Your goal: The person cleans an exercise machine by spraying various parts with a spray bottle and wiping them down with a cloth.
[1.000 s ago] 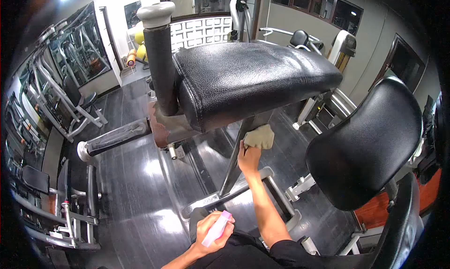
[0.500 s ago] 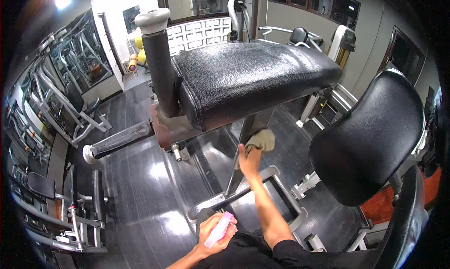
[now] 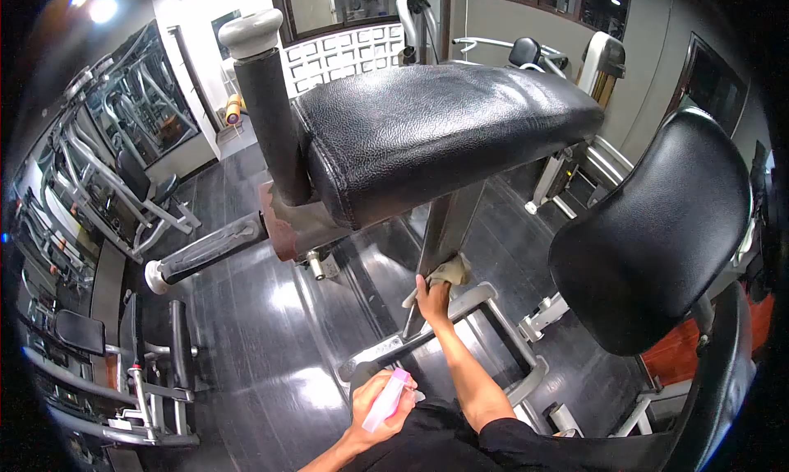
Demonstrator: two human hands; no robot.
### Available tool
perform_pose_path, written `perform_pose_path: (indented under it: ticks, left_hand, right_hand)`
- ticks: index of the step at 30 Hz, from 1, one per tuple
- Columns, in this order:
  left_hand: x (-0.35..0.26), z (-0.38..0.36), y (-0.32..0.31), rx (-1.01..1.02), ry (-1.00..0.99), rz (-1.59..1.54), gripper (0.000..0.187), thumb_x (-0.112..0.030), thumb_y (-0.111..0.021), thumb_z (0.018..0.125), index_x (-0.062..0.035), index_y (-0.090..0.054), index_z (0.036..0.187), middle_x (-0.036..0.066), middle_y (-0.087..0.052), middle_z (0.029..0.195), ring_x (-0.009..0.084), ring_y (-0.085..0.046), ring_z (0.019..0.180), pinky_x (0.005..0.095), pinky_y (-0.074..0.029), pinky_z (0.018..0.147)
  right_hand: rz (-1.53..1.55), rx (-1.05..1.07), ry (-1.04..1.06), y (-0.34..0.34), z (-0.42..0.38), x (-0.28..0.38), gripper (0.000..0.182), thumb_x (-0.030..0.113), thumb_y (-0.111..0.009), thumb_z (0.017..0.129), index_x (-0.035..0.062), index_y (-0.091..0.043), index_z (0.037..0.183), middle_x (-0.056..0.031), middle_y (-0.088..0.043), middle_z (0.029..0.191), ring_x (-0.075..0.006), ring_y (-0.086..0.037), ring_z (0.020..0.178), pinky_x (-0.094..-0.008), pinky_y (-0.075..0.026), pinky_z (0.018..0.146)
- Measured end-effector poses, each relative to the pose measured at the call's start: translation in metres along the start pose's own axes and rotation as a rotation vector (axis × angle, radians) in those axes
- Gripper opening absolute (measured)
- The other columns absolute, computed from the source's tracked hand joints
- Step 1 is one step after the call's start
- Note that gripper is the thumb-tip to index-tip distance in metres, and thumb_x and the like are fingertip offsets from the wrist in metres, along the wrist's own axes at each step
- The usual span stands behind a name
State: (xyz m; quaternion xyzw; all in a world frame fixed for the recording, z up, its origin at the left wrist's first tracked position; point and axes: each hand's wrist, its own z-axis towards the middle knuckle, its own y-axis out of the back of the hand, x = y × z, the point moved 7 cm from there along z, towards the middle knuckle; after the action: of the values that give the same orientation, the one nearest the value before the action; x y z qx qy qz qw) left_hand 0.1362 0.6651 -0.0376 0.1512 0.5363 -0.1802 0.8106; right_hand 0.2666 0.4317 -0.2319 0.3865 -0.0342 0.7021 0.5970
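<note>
My right hand (image 3: pixel 434 299) is closed around a beige cloth (image 3: pixel 450 271), pressing it against the dark metal post (image 3: pixel 446 225) under the padded bench. The thumb lies along the post's near side, and the post hides part of the cloth. Low in front of my body, my left hand (image 3: pixel 376 406) grips a pink-and-white plastic bottle (image 3: pixel 386 400), its pink end pointing up. Above both hands is the black padded seat (image 3: pixel 444 139) of the exercise machine. The post stands on a silver-grey base frame (image 3: pixel 374 358).
A black backrest pad (image 3: pixel 657 233) rises close on my right. To the left, a foam roller arm (image 3: pixel 209 250) and an upright roller (image 3: pixel 267 118) stick out from the machine. Other gym machines (image 3: pixel 136 373) line the left side, on a dark floor (image 3: pixel 246 340).
My right hand and the cloth have moved down along the post, towards the base frame. The left hand still holds the bottle in nearly the same place.
</note>
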Motion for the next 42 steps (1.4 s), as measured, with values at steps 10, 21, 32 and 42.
perform_pose_path:
  ticks: [10, 21, 32, 42]
  left_hand:
    - [0.014, 0.012, 0.008, -0.037, 0.017, -0.012, 0.010, 0.000, -0.065, 0.084, 0.0015, -0.061, 0.093, 0.009, -0.065, 0.080, 0.0132, -0.063, 0.063, 0.0258, -0.051, 0.056]
    - [0.015, 0.034, 0.031, -0.125, 0.011, -0.025, 0.008, 0.002, -0.062, 0.083, 0.0030, -0.059, 0.090, 0.009, -0.064, 0.079, 0.0137, -0.062, 0.062, 0.0268, -0.050, 0.058]
    - [0.008, 0.030, 0.035, -0.120, 0.006, -0.031, 0.009, 0.001, -0.063, 0.084, 0.0026, -0.059, 0.093, 0.010, -0.064, 0.082, 0.0136, -0.063, 0.062, 0.0258, -0.051, 0.057]
    - [0.020, 0.024, 0.049, -0.122, 0.094, -0.016, 0.010, 0.002, -0.062, 0.084, 0.0027, -0.059, 0.092, 0.010, -0.065, 0.083, 0.0144, -0.064, 0.065, 0.0265, -0.051, 0.059]
  right_hand:
    - [-0.029, 0.418, -0.133, 0.030, 0.075, 0.053, 0.050, 0.046, -0.062, 0.087, -0.0025, -0.056, 0.076, -0.0227, -0.054, 0.073, -0.0441, -0.051, 0.074, -0.0492, -0.038, 0.068]
    - [-0.248, 0.243, 0.082, -0.014, -0.036, 0.013, 0.066, 0.052, -0.058, 0.087, -0.0102, -0.056, 0.109, -0.0339, -0.057, 0.106, -0.0490, -0.054, 0.100, -0.0501, -0.042, 0.088]
    - [0.054, 0.105, 0.021, 0.046, 0.100, 0.074, 0.042, 0.034, -0.065, 0.086, 0.0007, -0.052, 0.063, -0.0184, -0.051, 0.062, -0.0423, -0.049, 0.063, -0.0477, -0.035, 0.063]
    - [0.578, 0.087, -1.059, -0.037, -0.052, -0.004, 0.072, 0.048, -0.036, 0.099, -0.0076, -0.024, 0.143, -0.0198, -0.025, 0.152, -0.0294, -0.025, 0.140, -0.0358, -0.017, 0.114]
